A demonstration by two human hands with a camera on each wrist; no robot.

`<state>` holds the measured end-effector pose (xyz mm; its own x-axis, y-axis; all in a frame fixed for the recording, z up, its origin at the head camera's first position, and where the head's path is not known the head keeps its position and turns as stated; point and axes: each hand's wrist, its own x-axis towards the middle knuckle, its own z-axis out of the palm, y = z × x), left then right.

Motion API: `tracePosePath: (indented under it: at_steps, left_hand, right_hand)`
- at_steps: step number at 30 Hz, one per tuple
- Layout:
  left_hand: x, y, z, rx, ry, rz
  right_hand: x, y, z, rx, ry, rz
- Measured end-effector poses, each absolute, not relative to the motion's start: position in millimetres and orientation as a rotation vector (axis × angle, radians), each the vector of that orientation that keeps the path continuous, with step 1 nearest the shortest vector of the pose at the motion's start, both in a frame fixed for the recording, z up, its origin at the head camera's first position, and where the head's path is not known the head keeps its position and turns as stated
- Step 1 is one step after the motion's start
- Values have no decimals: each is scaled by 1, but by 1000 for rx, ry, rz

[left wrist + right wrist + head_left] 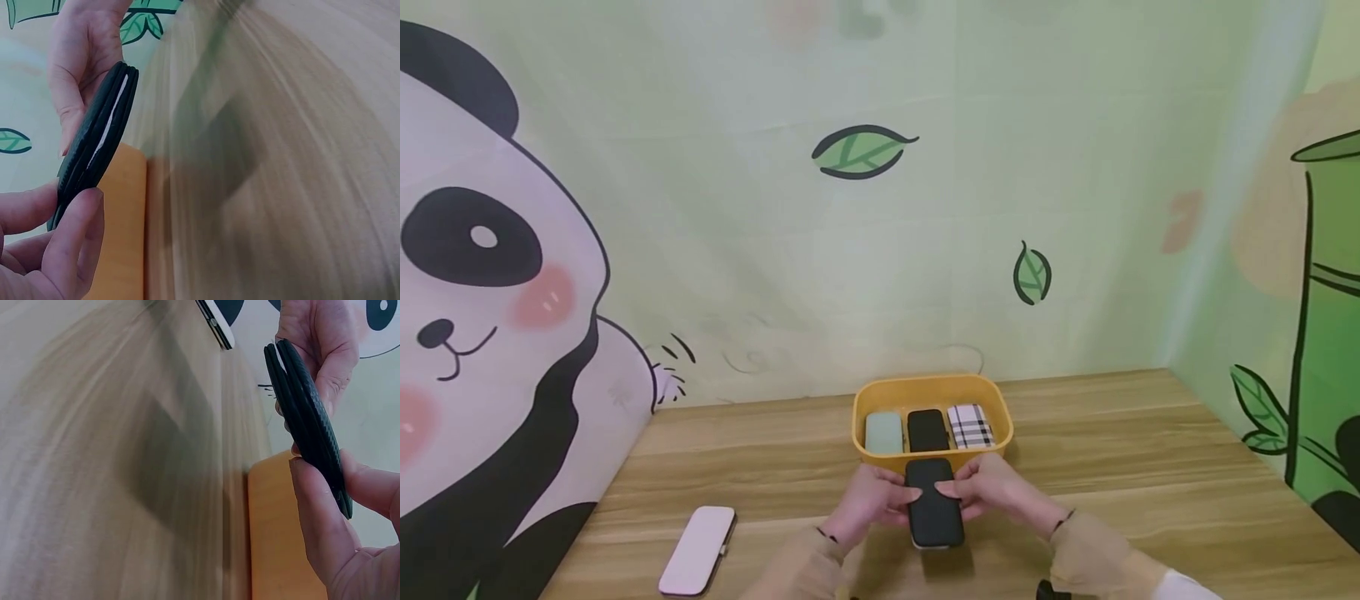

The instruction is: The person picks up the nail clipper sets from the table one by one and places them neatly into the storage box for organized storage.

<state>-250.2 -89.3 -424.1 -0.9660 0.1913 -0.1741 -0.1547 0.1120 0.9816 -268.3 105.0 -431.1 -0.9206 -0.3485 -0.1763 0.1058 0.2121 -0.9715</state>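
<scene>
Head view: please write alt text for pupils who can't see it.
A left hand and right hand hold a black case above a wooden table, before a yellow bin containing three cases: green, black, checked. A pink case and a printed panda appear at left.

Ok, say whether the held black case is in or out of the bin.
Out: left hand and right hand hold the black case in front of the yellow bin; wrist views show it raised above the table.
</scene>
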Motion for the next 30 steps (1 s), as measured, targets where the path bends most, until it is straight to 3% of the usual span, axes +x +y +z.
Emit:
tracePosePath:
  at_steps: [30]
  left_hand:
    - [-286, -91, -397, 93, 2177, 1968]
  right_hand:
    - [-296, 103, -405, -144, 2038, -1896]
